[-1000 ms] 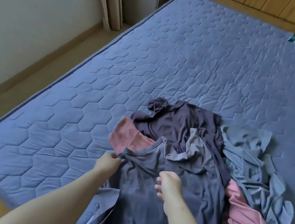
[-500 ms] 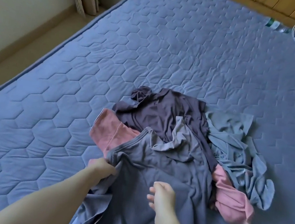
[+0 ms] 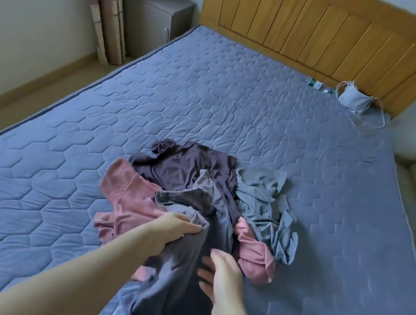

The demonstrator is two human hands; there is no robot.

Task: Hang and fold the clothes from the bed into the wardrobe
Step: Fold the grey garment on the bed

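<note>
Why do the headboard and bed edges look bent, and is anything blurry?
Head view: the wide-angle lens bows the headboard and mattress edges; soft, even daylight, no glare; the right hand near the grey-blue shirt is slightly smeared.

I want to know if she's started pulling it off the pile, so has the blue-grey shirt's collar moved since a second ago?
Yes. The blue-grey shirt's collar, gripped by the left hand, has bunched up and shifted right across the pink garment, which now lies more exposed.
</note>
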